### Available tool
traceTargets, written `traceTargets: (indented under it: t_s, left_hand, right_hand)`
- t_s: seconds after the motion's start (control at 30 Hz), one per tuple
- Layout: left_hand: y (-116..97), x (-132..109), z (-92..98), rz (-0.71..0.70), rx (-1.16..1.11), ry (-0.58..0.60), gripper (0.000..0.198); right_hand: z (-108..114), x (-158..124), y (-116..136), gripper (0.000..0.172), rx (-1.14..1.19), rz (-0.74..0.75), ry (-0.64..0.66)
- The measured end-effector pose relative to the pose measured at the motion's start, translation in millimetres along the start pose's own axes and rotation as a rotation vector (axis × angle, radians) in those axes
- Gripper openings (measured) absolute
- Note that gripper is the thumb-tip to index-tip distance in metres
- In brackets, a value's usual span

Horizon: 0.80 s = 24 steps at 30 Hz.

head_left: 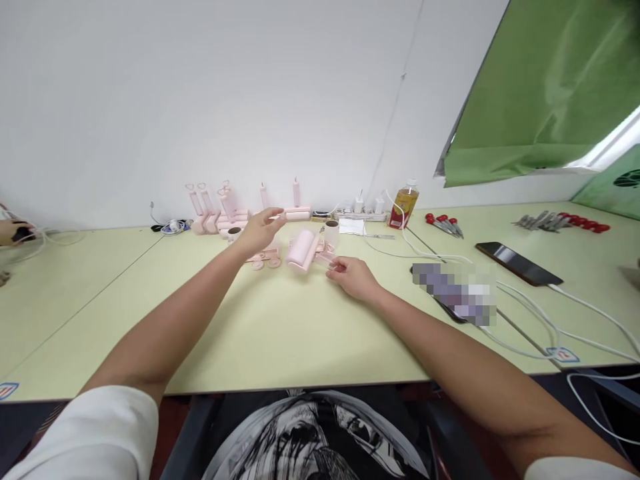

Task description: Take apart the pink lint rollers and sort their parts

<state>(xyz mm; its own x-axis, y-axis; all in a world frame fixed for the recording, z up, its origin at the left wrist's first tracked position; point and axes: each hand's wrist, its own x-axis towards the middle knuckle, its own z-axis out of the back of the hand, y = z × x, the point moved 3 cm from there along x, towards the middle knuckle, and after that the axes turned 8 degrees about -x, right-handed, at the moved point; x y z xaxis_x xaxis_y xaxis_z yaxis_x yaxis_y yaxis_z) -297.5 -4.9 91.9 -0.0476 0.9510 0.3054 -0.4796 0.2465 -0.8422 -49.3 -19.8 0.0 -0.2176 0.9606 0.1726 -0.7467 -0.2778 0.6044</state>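
Right hand, braced on the bench for steadiness, pinches a small clear part at 4 o'clock of the pink roller. Left hand, fingers loosely apart and apparently empty, hovers toward pink handles ranked within reach at 12 o'clock.

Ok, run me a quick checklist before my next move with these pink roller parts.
1. Left hand empty: cannot tell, raised over the parts.
2. Right hand holding the small clear piece: ok.
3. Pink roller lying between both hands: ok.
4. Pink wheels flat on the table: ok.
5. White cables apart from the hands: ok.
6. Bottle upright, capped: ok.
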Motion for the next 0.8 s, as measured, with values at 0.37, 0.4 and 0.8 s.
traceTargets:
  t_s: [0.37, 0.4, 0.8]
  left_hand:
    - [-23.2, -6.7, -32.6, -0.107, -0.188, 0.097, 0.051]
    - [-26.1, -9.4, -29.9, -0.15, -0.166, 0.1, 0.05]
    - [-28.2, -37.4, -29.5, -0.476, 0.626, 0.393, 0.049]
  right_hand:
    - [11.6, 4.6, 3.0, 0.036, 0.476, 0.0, -0.01]
    - [15.7, 4.6, 5.2, 0.039, 0.578, 0.003, -0.015]
    - [50.3, -9.0, 22.9, 0.034, 1.036, 0.115, -0.218]
